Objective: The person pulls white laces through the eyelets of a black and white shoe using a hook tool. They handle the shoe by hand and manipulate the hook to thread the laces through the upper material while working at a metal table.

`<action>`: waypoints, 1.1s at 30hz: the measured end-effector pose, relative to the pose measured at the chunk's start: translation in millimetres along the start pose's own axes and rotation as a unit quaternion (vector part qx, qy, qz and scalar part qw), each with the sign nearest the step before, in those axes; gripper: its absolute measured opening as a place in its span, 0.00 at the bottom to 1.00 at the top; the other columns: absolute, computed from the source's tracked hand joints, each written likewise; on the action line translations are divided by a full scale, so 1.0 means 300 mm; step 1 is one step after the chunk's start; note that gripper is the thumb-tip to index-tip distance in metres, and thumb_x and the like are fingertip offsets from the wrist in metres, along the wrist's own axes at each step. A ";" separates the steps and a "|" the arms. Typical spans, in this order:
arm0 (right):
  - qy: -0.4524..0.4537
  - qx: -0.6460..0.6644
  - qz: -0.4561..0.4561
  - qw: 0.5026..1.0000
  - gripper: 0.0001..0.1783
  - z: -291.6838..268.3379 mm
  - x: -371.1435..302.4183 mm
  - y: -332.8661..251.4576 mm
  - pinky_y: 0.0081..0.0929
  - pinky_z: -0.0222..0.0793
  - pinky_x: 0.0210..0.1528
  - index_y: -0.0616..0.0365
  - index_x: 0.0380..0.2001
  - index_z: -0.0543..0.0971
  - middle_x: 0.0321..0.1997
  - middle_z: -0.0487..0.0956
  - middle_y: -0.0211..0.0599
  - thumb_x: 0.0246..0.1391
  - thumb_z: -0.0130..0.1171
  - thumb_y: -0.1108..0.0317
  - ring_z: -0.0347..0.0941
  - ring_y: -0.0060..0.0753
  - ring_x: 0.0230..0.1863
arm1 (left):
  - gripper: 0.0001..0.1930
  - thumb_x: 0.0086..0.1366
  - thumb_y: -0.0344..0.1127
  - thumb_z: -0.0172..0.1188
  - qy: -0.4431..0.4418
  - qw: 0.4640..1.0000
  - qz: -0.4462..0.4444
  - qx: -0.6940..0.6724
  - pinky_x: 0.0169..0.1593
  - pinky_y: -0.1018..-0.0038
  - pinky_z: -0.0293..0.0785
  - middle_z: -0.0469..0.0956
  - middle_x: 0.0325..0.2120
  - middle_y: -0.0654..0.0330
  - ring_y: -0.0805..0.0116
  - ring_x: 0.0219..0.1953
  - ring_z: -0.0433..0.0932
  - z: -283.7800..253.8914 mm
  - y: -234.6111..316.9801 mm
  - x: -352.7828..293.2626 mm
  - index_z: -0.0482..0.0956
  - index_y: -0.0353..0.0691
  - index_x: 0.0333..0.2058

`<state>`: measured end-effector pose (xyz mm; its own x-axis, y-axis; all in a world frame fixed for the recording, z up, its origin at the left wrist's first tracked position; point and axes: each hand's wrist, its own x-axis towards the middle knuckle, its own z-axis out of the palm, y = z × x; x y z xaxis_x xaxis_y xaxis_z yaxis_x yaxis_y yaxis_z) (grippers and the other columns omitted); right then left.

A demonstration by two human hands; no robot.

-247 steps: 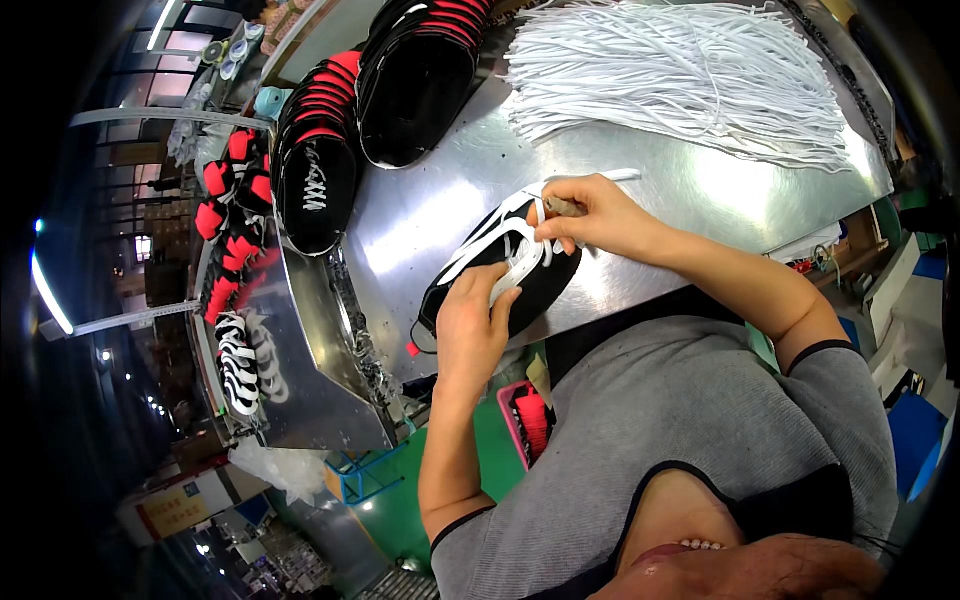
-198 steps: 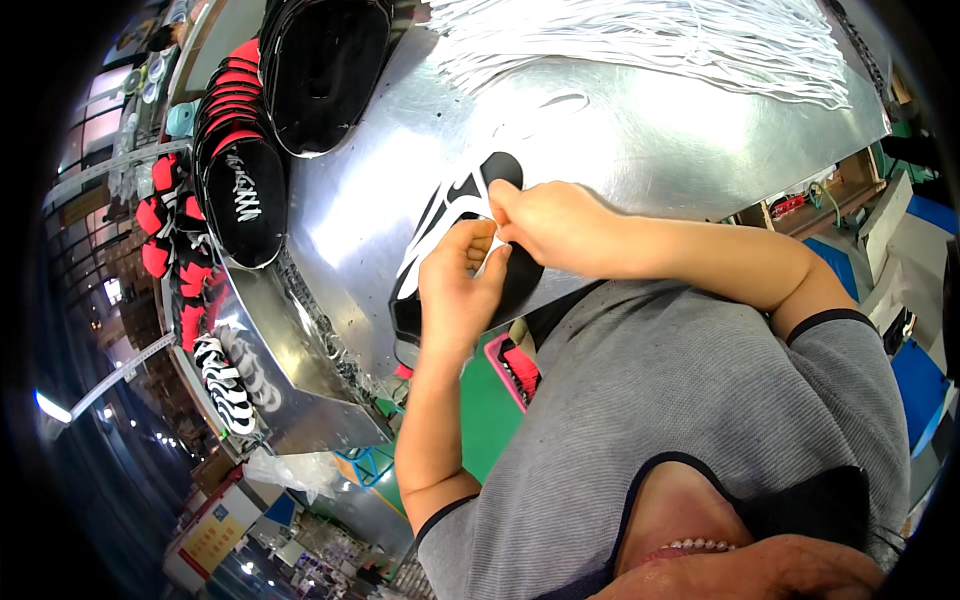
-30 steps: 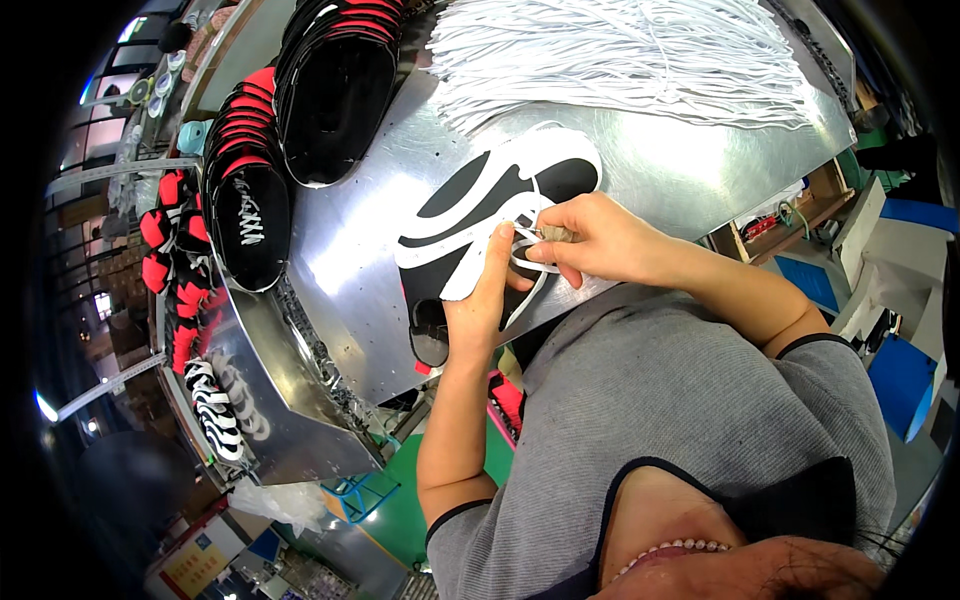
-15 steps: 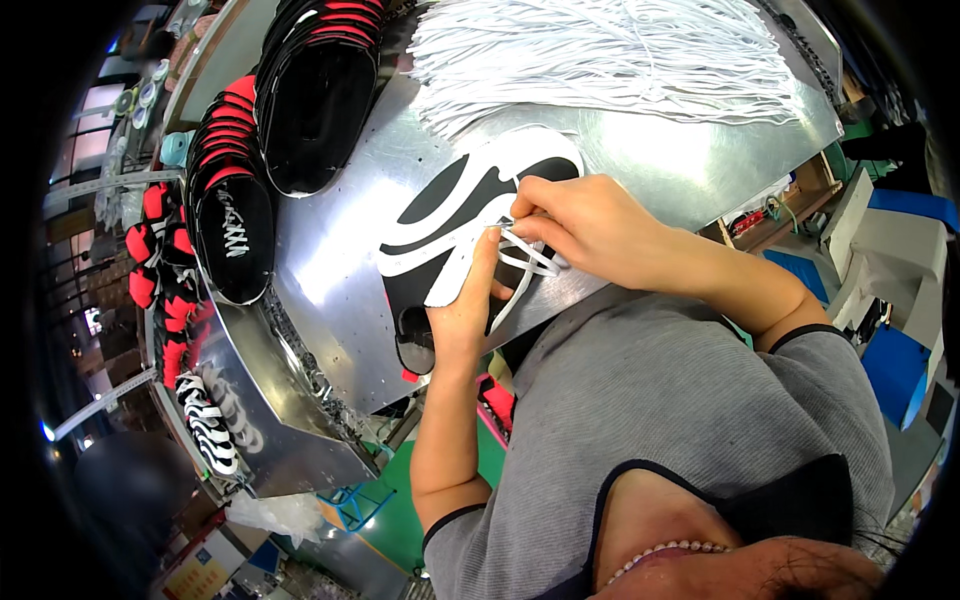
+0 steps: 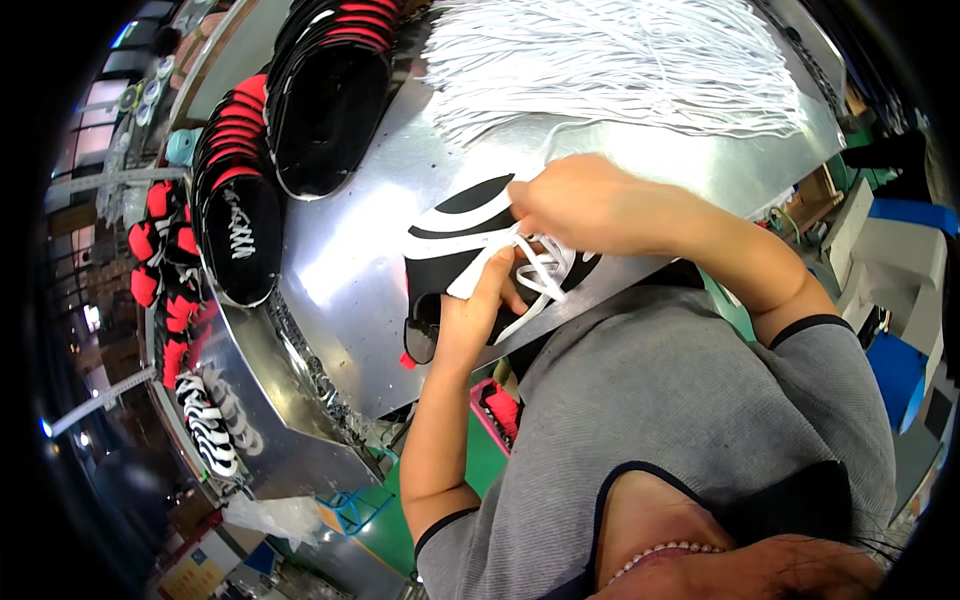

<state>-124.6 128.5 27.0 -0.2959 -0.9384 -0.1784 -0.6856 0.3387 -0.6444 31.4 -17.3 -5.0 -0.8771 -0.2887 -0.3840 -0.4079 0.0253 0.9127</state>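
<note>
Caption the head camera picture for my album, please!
Left-hand grip on a black-and-white shoe upper, right-hand grip by its thin white lace, over a shiny metal table.

A footwear workshop, clear as day, laces (image 5: 610, 70) lay heaped across a metal bench (image 5: 340, 290), and there, uppers (image 5: 332, 105) stood nested in two stacks, a shoe (image 5: 460, 222) was being laced, green floor (image 5: 487, 462) showed below
</note>
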 end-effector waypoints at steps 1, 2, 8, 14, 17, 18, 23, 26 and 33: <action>0.043 0.006 0.044 0.998 0.10 -0.020 -0.013 0.000 0.42 0.69 0.33 0.59 0.36 0.74 0.24 0.78 0.45 0.62 0.54 0.63 0.77 0.49 0.31 | 0.17 0.70 0.42 0.51 -0.012 0.999 -0.037 0.000 0.25 0.81 0.57 0.72 0.13 0.66 0.79 0.18 0.65 -0.017 0.001 0.016 0.83 0.34 0.36; 0.105 0.072 0.056 0.990 0.09 -0.017 -0.010 -0.006 0.40 0.69 0.33 0.58 0.37 0.74 0.25 0.78 0.44 0.63 0.54 0.63 0.77 0.48 0.31 | 0.21 0.69 0.47 0.50 -0.011 0.997 -0.065 -0.051 0.25 0.82 0.53 0.70 0.11 0.67 0.79 0.17 0.60 -0.043 -0.037 0.043 0.84 0.36 0.37; 0.283 0.139 -0.044 0.948 0.10 0.227 0.118 0.118 0.38 0.74 0.35 0.55 0.45 0.73 0.35 0.81 0.40 0.63 0.55 0.65 0.78 0.47 0.34 | 0.13 0.64 0.36 0.62 0.054 0.991 -0.076 -0.095 0.41 0.77 0.68 0.81 0.30 0.62 0.75 0.34 0.75 -0.036 0.013 0.063 0.82 0.33 0.42; 0.309 0.115 -0.058 0.942 0.10 0.259 0.147 0.132 0.39 0.73 0.32 0.56 0.44 0.73 0.37 0.81 0.40 0.62 0.55 0.66 0.78 0.48 0.33 | 0.16 0.58 0.30 0.69 0.103 0.993 -0.057 0.015 0.48 0.75 0.72 0.82 0.42 0.61 0.72 0.43 0.78 -0.040 0.015 0.116 0.80 0.33 0.45; 0.307 0.071 -0.027 0.949 0.10 0.276 0.158 0.118 0.40 0.72 0.30 0.56 0.44 0.73 0.35 0.81 0.40 0.63 0.54 0.65 0.77 0.49 0.31 | 0.11 0.58 0.27 0.68 0.061 0.982 -0.119 -0.131 0.47 0.76 0.71 0.80 0.36 0.65 0.73 0.39 0.76 -0.057 0.026 0.089 0.81 0.36 0.40; 0.298 0.080 -0.009 0.951 0.09 0.275 0.163 0.110 0.42 0.71 0.30 0.56 0.43 0.72 0.35 0.80 0.42 0.63 0.53 0.64 0.76 0.51 0.31 | 0.06 0.59 0.26 0.66 0.009 0.978 -0.131 -0.163 0.44 0.78 0.69 0.77 0.32 0.67 0.75 0.35 0.74 -0.097 0.025 0.046 0.80 0.38 0.35; 0.319 0.081 0.047 0.943 0.08 0.254 0.153 0.143 0.45 0.71 0.31 0.57 0.43 0.71 0.35 0.80 0.44 0.64 0.51 0.66 0.76 0.53 0.31 | 0.07 0.56 0.22 0.62 0.099 0.836 0.161 -0.515 0.34 0.79 0.64 0.66 0.24 0.69 0.78 0.26 0.65 -0.287 0.279 -0.282 0.72 0.40 0.29; 0.330 0.072 0.019 0.941 0.09 0.278 0.181 0.117 0.45 0.72 0.32 0.58 0.43 0.71 0.36 0.80 0.44 0.63 0.51 0.65 0.77 0.53 0.31 | 0.11 0.56 0.23 0.64 0.041 0.779 0.290 -0.554 0.30 0.78 0.59 0.63 0.21 0.68 0.77 0.23 0.62 -0.299 0.312 -0.387 0.70 0.44 0.27; 0.304 -0.012 0.032 0.952 0.09 0.285 0.175 0.126 0.42 0.74 0.33 0.59 0.41 0.71 0.37 0.80 0.45 0.61 0.53 0.67 0.78 0.51 0.32 | 0.13 0.57 0.22 0.62 0.030 0.656 0.423 -0.625 0.24 0.75 0.55 0.63 0.22 0.65 0.76 0.21 0.58 -0.327 0.376 -0.461 0.68 0.43 0.21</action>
<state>-109.2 86.1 -70.4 -0.6624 -0.7059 0.2511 -0.6664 0.4019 -0.6280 131.5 -68.5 164.8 -0.6291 -0.7149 0.3053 0.7768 -0.5926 0.2130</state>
